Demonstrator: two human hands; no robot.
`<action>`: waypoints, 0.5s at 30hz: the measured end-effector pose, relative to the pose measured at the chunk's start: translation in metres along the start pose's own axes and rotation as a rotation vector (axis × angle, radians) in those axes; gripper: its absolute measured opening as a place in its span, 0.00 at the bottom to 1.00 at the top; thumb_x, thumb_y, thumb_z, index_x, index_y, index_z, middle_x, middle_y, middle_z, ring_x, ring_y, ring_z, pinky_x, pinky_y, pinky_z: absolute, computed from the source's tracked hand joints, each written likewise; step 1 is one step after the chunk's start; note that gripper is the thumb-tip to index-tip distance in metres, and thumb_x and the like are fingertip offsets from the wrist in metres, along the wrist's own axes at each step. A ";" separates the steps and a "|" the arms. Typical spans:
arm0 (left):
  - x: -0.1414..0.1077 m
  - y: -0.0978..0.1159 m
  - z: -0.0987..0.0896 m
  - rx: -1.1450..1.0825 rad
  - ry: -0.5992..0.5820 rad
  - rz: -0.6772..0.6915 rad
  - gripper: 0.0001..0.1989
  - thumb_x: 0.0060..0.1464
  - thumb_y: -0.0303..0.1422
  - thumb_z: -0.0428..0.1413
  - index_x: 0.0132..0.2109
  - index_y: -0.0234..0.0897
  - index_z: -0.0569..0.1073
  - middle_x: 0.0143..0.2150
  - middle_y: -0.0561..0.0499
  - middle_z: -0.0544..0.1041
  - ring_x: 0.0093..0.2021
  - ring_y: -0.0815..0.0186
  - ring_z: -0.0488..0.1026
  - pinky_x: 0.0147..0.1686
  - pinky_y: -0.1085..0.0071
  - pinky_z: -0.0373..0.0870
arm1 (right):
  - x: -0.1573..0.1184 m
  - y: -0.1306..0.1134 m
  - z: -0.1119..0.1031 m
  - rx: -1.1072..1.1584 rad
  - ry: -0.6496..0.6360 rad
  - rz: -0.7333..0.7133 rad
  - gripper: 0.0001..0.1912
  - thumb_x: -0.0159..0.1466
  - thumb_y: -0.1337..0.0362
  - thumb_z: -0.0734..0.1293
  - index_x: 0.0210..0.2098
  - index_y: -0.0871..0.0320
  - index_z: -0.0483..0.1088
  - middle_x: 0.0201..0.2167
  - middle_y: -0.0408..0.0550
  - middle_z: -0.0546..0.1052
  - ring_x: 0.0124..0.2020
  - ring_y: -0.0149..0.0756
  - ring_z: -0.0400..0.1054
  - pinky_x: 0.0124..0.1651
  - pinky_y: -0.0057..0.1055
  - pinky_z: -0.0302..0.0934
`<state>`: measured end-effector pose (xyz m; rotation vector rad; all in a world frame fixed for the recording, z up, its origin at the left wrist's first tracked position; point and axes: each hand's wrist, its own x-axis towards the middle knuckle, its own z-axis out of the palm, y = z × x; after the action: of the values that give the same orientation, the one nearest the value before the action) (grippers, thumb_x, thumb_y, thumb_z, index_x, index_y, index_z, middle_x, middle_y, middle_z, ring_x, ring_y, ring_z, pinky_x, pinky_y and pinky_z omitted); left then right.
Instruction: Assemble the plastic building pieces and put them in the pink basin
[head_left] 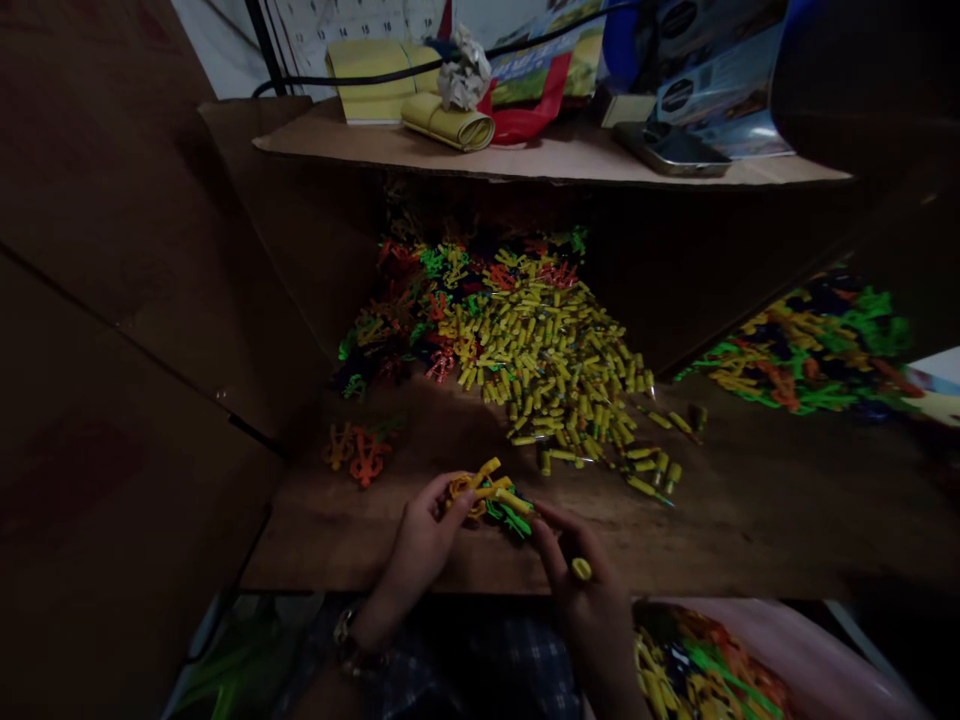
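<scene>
My left hand (431, 535) is closed on a small yellow-orange plastic figure (466, 492) with thin limbs, near the front edge of the wooden table. Between the fingertips of my right hand (581, 570) is a small yellow cylinder (515, 502), its end close to the figure; whether they touch I cannot tell. A second yellow cylinder (581, 569) shows end-on within the curled fingers of that hand. Green plastic pieces (512, 519) lie just under and between my hands. Beyond them spreads a large heap of yellow cylinders (555, 370).
Orange figures (369, 455) lie at the left. Mixed coloured figures (420, 290) fill the back under a cardboard shelf (525, 165) bearing a phone (671, 148). Another pile (802, 350) lies right, behind a cardboard wall. Below the table edge, a pink container (817, 650) holds assembled-looking pieces.
</scene>
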<state>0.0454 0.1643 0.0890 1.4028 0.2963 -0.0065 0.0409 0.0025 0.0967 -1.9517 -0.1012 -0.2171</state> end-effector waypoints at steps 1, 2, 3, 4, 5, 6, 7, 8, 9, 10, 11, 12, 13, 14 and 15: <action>-0.001 0.000 0.000 -0.006 -0.013 -0.005 0.21 0.47 0.44 0.58 0.43 0.32 0.72 0.41 0.44 0.77 0.37 0.62 0.74 0.32 0.71 0.74 | 0.000 -0.001 0.000 -0.016 0.006 -0.029 0.12 0.60 0.57 0.64 0.39 0.56 0.72 0.36 0.49 0.77 0.37 0.38 0.72 0.42 0.34 0.66; -0.001 -0.001 0.000 -0.001 -0.023 -0.005 0.21 0.47 0.43 0.58 0.44 0.32 0.72 0.41 0.45 0.77 0.37 0.62 0.74 0.32 0.71 0.74 | -0.001 -0.002 -0.001 -0.032 0.012 -0.056 0.11 0.61 0.58 0.64 0.39 0.56 0.72 0.36 0.49 0.77 0.37 0.38 0.72 0.42 0.33 0.66; -0.002 -0.001 -0.001 0.012 -0.031 -0.002 0.20 0.47 0.43 0.58 0.44 0.32 0.72 0.40 0.45 0.77 0.36 0.63 0.74 0.32 0.72 0.73 | -0.002 -0.003 -0.001 -0.049 0.019 -0.076 0.11 0.61 0.58 0.64 0.40 0.56 0.72 0.36 0.49 0.77 0.37 0.38 0.72 0.42 0.33 0.66; -0.002 -0.001 -0.002 0.032 -0.034 0.002 0.20 0.48 0.42 0.58 0.44 0.32 0.73 0.40 0.46 0.77 0.35 0.64 0.74 0.32 0.72 0.73 | -0.003 -0.003 -0.001 -0.066 0.032 -0.090 0.11 0.61 0.59 0.64 0.40 0.56 0.72 0.37 0.49 0.77 0.37 0.37 0.72 0.43 0.33 0.65; -0.003 -0.002 -0.003 0.056 -0.035 0.009 0.19 0.48 0.41 0.58 0.44 0.33 0.73 0.40 0.46 0.77 0.34 0.65 0.73 0.33 0.72 0.72 | -0.004 -0.003 -0.001 -0.081 0.047 -0.103 0.10 0.62 0.60 0.64 0.41 0.56 0.72 0.37 0.49 0.77 0.38 0.37 0.72 0.43 0.33 0.65; -0.004 -0.002 -0.004 0.083 -0.037 0.015 0.18 0.49 0.41 0.57 0.44 0.33 0.73 0.40 0.46 0.77 0.33 0.66 0.73 0.33 0.72 0.72 | -0.005 -0.003 -0.001 -0.094 0.061 -0.116 0.10 0.62 0.60 0.64 0.41 0.56 0.72 0.38 0.49 0.77 0.38 0.37 0.72 0.43 0.32 0.65; -0.005 -0.002 -0.004 0.109 -0.039 0.021 0.18 0.49 0.40 0.57 0.44 0.33 0.73 0.40 0.46 0.77 0.33 0.66 0.73 0.33 0.72 0.72 | -0.005 -0.003 0.000 -0.101 0.073 -0.133 0.10 0.62 0.61 0.64 0.41 0.57 0.72 0.38 0.48 0.77 0.38 0.36 0.72 0.43 0.32 0.65; -0.005 -0.002 -0.004 0.135 -0.041 0.027 0.18 0.50 0.40 0.56 0.45 0.33 0.73 0.40 0.47 0.77 0.33 0.66 0.73 0.33 0.72 0.71 | -0.005 -0.002 0.000 -0.104 0.081 -0.154 0.09 0.62 0.61 0.64 0.41 0.57 0.72 0.37 0.48 0.77 0.38 0.36 0.72 0.43 0.31 0.65; -0.006 -0.002 -0.004 0.160 -0.042 0.032 0.17 0.51 0.40 0.56 0.45 0.34 0.73 0.40 0.47 0.77 0.33 0.66 0.73 0.33 0.72 0.71 | -0.005 -0.002 0.000 -0.105 0.083 -0.173 0.09 0.62 0.62 0.64 0.40 0.57 0.72 0.37 0.48 0.78 0.38 0.36 0.72 0.43 0.30 0.65; -0.007 -0.002 -0.004 0.183 -0.043 0.036 0.17 0.51 0.40 0.56 0.45 0.34 0.73 0.40 0.47 0.77 0.33 0.66 0.73 0.34 0.72 0.70 | -0.005 -0.002 0.001 -0.107 0.080 -0.188 0.08 0.62 0.62 0.64 0.40 0.57 0.72 0.36 0.47 0.78 0.38 0.36 0.72 0.42 0.30 0.65; -0.007 -0.003 -0.004 0.201 -0.044 0.037 0.17 0.51 0.39 0.56 0.45 0.34 0.73 0.40 0.47 0.77 0.33 0.66 0.73 0.34 0.72 0.70 | -0.004 -0.002 0.001 -0.111 0.074 -0.198 0.08 0.62 0.62 0.64 0.39 0.57 0.72 0.36 0.47 0.78 0.37 0.35 0.72 0.42 0.29 0.65; -0.008 -0.003 -0.004 0.215 -0.043 0.038 0.17 0.51 0.39 0.55 0.45 0.34 0.73 0.41 0.46 0.77 0.33 0.66 0.73 0.34 0.72 0.70 | -0.004 -0.002 0.001 -0.117 0.070 -0.205 0.08 0.62 0.62 0.64 0.39 0.57 0.72 0.35 0.47 0.78 0.36 0.35 0.73 0.41 0.29 0.65; -0.008 -0.003 -0.003 0.225 -0.046 0.039 0.17 0.51 0.39 0.55 0.45 0.34 0.73 0.41 0.47 0.77 0.34 0.66 0.73 0.34 0.72 0.70 | -0.003 -0.002 0.001 -0.123 0.069 -0.212 0.08 0.62 0.62 0.64 0.39 0.57 0.73 0.35 0.47 0.78 0.36 0.35 0.73 0.41 0.29 0.65; -0.009 -0.003 -0.003 0.230 -0.052 0.040 0.17 0.52 0.39 0.55 0.46 0.34 0.73 0.42 0.47 0.77 0.34 0.65 0.73 0.35 0.73 0.70 | -0.003 -0.002 0.001 -0.130 0.067 -0.214 0.09 0.62 0.61 0.64 0.39 0.57 0.73 0.35 0.47 0.78 0.35 0.35 0.73 0.41 0.29 0.65; -0.009 -0.003 -0.003 0.231 -0.061 0.041 0.17 0.52 0.39 0.55 0.46 0.34 0.73 0.42 0.47 0.77 0.35 0.66 0.73 0.35 0.73 0.70 | -0.003 -0.001 0.001 -0.136 0.068 -0.212 0.09 0.62 0.61 0.64 0.38 0.57 0.73 0.34 0.47 0.78 0.35 0.35 0.73 0.40 0.29 0.65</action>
<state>0.0354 0.1657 0.0879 1.6343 0.2207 -0.0515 0.0379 0.0042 0.0969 -2.0666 -0.2542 -0.4398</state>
